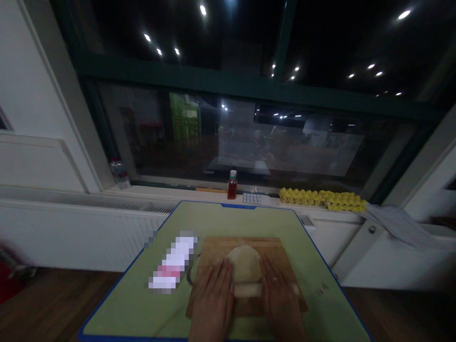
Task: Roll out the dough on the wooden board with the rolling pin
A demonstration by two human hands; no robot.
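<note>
A flattened round of pale dough [244,264] lies on a wooden board [245,309]. Across the dough's near edge runs a light-coloured rolling pin [247,290]. My left hand [213,292] rests over the pin's left part, its fingers stretched forward beside the dough. On the other side, my right hand [280,292] lies over the pin's right part, fingers also extended; the pin's right end shows past it. Both palms press from above, and neither hand's fingers wrap round the pin. The pin's left end is hidden under my left hand.
The board sits on a green folding table [171,313] with a blue edge. A blurred-out white and pink item [174,263] is at left. On the windowsill stand a red sauce bottle [232,185], yellow egg trays [320,198] and a plastic bottle [120,174].
</note>
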